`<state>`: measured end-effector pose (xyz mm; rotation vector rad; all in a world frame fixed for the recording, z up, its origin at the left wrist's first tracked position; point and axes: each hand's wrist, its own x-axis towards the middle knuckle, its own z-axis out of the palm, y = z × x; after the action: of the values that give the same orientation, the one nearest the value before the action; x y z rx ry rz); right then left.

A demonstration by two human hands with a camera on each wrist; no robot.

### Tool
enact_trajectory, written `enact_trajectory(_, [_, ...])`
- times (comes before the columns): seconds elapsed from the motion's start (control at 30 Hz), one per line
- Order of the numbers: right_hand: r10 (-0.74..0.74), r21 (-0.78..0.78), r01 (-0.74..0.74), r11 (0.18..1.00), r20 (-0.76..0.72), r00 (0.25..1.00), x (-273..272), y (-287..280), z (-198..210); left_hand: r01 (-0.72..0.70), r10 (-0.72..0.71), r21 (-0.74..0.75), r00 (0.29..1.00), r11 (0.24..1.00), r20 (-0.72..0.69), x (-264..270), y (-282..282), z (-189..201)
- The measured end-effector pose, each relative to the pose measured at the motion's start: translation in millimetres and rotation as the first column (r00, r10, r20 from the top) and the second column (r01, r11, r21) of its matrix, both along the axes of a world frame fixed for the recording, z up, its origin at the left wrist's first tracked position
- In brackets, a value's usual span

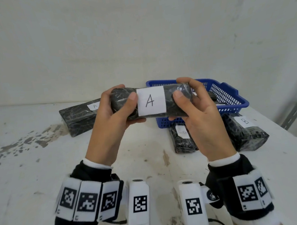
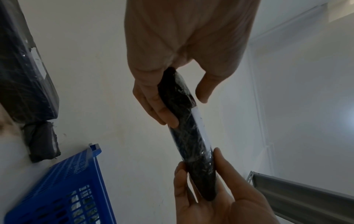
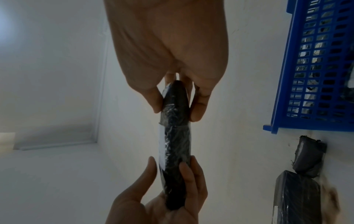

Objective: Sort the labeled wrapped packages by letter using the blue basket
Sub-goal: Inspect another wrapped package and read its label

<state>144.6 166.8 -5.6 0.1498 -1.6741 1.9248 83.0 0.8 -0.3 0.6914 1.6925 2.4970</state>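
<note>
While two wrapped packages point(image 1: 217, 133) lie on the table point(image 1: 42, 174) nearest, the left hand point(image 1: 112, 111) and right hand point(image 1: 195, 108) each curl round an end of the A package point(image 1: 150, 101), lifted level, long axis left-right, label facing the camera and partly hiding the blue basket point(image 1: 228, 95); another A-labelled package point(image 1: 78, 116) lies far left.

Head view was bright, evenly lit and soft overall; only faint shadows on the desk point(image 1: 42, 174), wide-angle bending toward the edges. Both wrist views were dim and backlit by the pale wall: left hand point(image 2: 184, 50) and right hand point(image 3: 168, 50) read as dark, underexposed shapes. Blue basket point(image 2: 63, 189) was blurred at the frame corner, with strong edge stretch.
</note>
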Motion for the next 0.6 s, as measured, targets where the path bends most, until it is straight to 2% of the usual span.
enact_trajectory(0.13, [0.001, -0.012, 0.000, 1.000, 0.009, 1.000, 1.1, -0.5, 1.3, -0.025, 0.025, 0.001, 1.000, 1.000, 0.000, -0.8, -0.6, 0.5])
enact_trajectory(0.33, [-0.031, 0.036, 0.028, 0.999, 0.101, 0.994, 2.1, 0.9, -1.3, -0.073, 0.072, -0.014, 0.996, 0.997, -0.062, 1.3, 0.1, 2.6])
enact_trajectory(0.43, [-0.062, 0.057, 0.054, 0.997, 0.142, 0.988, 0.7, 0.1, -3.2, -0.116, 0.116, 0.003, 0.993, 0.993, -0.013, 1.8, 2.7, 1.7])
enact_trajectory(0.5, [-0.048, 0.087, 0.035, 0.996, 0.157, 0.987, -0.3, 0.2, -3.5, -0.111, 0.111, 0.026, 0.994, 0.993, 0.003, 1.2, 2.6, 1.5])
enact_trajectory(0.6, [0.000, 0.193, -0.035, 0.981, 0.180, 0.984, 1.6, -2.4, -0.8, -0.112, 0.113, 0.025, 0.992, 0.993, -0.053, 2.5, 4.8, 0.9])
